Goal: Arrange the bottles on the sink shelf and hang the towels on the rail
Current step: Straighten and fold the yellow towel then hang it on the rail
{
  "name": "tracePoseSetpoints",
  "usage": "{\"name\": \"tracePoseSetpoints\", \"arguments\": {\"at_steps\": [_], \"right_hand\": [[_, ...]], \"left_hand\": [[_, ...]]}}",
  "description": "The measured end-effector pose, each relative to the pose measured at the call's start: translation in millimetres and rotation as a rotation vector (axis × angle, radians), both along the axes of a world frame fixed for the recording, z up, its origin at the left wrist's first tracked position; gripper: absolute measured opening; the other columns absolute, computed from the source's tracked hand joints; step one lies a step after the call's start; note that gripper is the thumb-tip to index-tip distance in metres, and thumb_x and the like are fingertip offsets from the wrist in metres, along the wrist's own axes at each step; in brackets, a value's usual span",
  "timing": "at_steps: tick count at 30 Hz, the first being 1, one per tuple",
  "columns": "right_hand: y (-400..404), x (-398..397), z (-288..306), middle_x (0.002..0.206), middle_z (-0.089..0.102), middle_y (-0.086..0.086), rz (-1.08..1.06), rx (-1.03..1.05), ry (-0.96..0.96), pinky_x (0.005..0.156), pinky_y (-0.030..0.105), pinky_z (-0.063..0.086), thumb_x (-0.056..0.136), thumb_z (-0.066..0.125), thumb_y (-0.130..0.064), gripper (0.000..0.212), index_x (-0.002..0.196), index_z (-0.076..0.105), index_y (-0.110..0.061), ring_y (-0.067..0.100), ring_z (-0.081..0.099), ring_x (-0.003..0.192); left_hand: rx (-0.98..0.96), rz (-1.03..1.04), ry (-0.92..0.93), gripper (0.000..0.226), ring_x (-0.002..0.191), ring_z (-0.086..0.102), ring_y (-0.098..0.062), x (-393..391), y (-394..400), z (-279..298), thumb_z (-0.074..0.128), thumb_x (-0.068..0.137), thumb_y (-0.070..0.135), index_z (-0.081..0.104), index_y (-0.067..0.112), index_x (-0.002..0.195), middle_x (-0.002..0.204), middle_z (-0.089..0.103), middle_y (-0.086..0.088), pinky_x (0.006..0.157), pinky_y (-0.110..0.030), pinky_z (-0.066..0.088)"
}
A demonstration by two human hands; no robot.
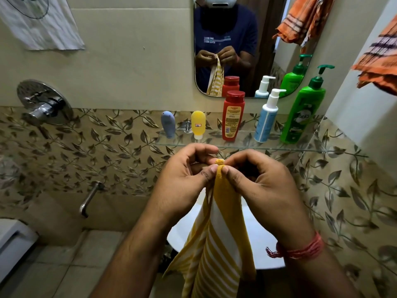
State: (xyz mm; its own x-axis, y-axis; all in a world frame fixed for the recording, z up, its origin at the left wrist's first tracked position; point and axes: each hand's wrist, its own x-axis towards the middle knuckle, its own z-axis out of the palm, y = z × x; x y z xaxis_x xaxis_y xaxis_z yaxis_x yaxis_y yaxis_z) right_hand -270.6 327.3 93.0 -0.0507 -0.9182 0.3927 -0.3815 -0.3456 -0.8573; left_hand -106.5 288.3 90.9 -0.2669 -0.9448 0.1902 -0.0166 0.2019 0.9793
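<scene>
A yellow-and-white striped towel (217, 239) hangs from both hands in front of the white sink (257, 239), its top edge bunched between the fingertips. The left hand (184, 179) pinches that edge between thumb and forefinger, and the right hand (262, 186) pinches it from the other side, so the two thumbs nearly touch at the fold. The right wrist wears a red thread band (300, 248).

Just beyond the hands a glass shelf (300, 145) runs along the leaf-patterned tiles. Five bottles stand on it in a row, from left to right: a small grey-blue bottle (168, 124), a small yellow bottle (198, 124) standing on its cap, a red bottle (233, 116), a white-and-blue pump bottle (267, 119) and a tall green pump bottle (305, 110) at the right end.

Above the shelf a mirror (266, 35) reflects the person holding the towel. An orange striped towel (380, 59) hangs at the right edge, and a white cloth (43, 24) hangs on the wall at upper left. A chrome shower valve (43, 104) and a spout (90, 197) sit on the left wall.
</scene>
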Motion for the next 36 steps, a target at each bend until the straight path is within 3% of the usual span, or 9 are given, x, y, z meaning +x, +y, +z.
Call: {"name": "tracePoseSetpoints", "arguments": {"at_steps": [4, 8, 15, 17, 22, 24, 27, 29, 36], "right_hand": [[1.0, 3.0, 1.0, 0.083, 0.07, -0.007, -0.057, -0.065, 0.021, 0.068, 0.042, 0.058, 0.09, 0.071, -0.022, 0.004, 0.091, 0.071, -0.026, 0.013, 0.068, 0.08], [2.2, 10.7, -0.4, 0.078, 0.067, -0.007, -0.163, -0.142, 0.025, 0.063, 0.038, 0.057, 0.089, 0.068, -0.025, 0.003, 0.088, 0.066, -0.023, 0.011, 0.066, 0.075], [-0.2, 16.8, -7.5, 0.081, 0.061, -0.007, -0.282, -0.237, 0.073, 0.061, 0.016, 0.047, 0.093, 0.066, -0.017, 0.006, 0.09, 0.062, -0.019, 0.009, 0.06, 0.076], [0.4, 16.3, -7.2, 0.083, 0.06, -0.007, -0.23, -0.251, 0.096, 0.063, 0.016, 0.048, 0.094, 0.065, -0.018, 0.005, 0.092, 0.061, -0.019, 0.01, 0.06, 0.079], [-2.3, 2.1, -16.1, 0.076, 0.062, -0.002, 0.267, 0.075, -0.09, 0.055, 0.035, 0.052, 0.092, 0.068, -0.025, 0.009, 0.096, 0.06, -0.021, 0.016, 0.061, 0.066], [-2.6, -4.4, -29.0, 0.073, 0.06, 0.0, 0.403, 0.141, 0.006, 0.056, 0.037, 0.048, 0.094, 0.066, -0.031, 0.011, 0.091, 0.061, -0.022, 0.018, 0.058, 0.064], [-1.5, -8.9, -49.1, 0.077, 0.061, -0.002, 0.47, 0.175, 0.143, 0.066, 0.039, 0.048, 0.096, 0.061, -0.038, 0.021, 0.086, 0.063, -0.019, 0.011, 0.058, 0.073], [-1.2, -11.3, -58.3, 0.086, 0.069, 0.002, 0.487, 0.265, 0.178, 0.074, 0.042, 0.051, 0.096, 0.06, -0.041, 0.027, 0.09, 0.067, -0.015, 0.018, 0.065, 0.08], [-6.3, -33.8, -83.3, 0.103, 0.072, -0.005, 0.487, 0.557, 0.487, 0.085, 0.035, 0.053, 0.093, 0.063, -0.046, 0.027, 0.098, 0.071, -0.021, 0.005, 0.066, 0.091]], "left_hand": [[-0.007, -0.023, 0.037, 0.028, 0.102, 0.071, -0.01, -1.1, 1.3, 2.2, 0.066, 0.092, 0.002, 0.068, 0.023, 0.112, 0.106, 0.072, -0.002, 0.083, -0.028, 0.06], [-0.008, -0.053, 0.086, 0.019, 0.103, 0.071, -0.025, -1.9, 1.5, 0.2, 0.063, 0.095, 0.005, 0.07, 0.016, 0.109, 0.104, 0.073, -0.008, 0.086, -0.04, 0.061], [-0.058, -0.038, 0.051, 0.017, 0.101, 0.071, -0.017, -9.4, 3.4, -0.2, 0.07, 0.09, 0.011, 0.071, 0.02, 0.105, 0.103, 0.074, -0.002, 0.082, -0.028, 0.059], [-0.097, -0.005, 0.058, 0.02, 0.1, 0.071, -0.018, -9.3, 3.0, -0.7, 0.068, 0.091, 0.006, 0.072, 0.024, 0.099, 0.1, 0.074, -0.001, 0.081, -0.029, 0.059], [-0.157, 0.161, 0.214, 0.023, 0.092, 0.069, -0.015, 1.7, -4.5, 6.0, 0.062, 0.091, 0.004, 0.069, 0.025, 0.094, 0.09, 0.073, 0.006, 0.079, -0.029, 0.057], [-0.183, 0.236, 0.314, 0.028, 0.087, 0.068, -0.011, 10.6, -12.6, 10.5, 0.06, 0.092, 0.003, 0.07, 0.029, 0.091, 0.088, 0.073, 0.008, 0.077, -0.026, 0.055], [-0.228, 0.309, 0.468, 0.031, 0.079, 0.068, -0.007, 23.3, -24.3, 18.0, 0.053, 0.095, -0.007, 0.066, 0.021, 0.094, 0.081, 0.073, 0.009, 0.073, -0.019, 0.054], [-0.244, 0.359, 0.526, 0.03, 0.075, 0.067, -0.005, 31.1, -29.5, 21.8, 0.05, 0.095, -0.011, 0.061, 0.016, 0.095, 0.077, 0.072, 0.009, 0.072, -0.018, 0.054], [-0.255, 0.567, 0.52, 0.033, 0.073, 0.065, -0.004, 54.7, -33.1, 19.9, 0.053, 0.093, -0.014, 0.062, 0.018, 0.094, 0.077, 0.068, 0.007, 0.07, -0.018, 0.053]]}}
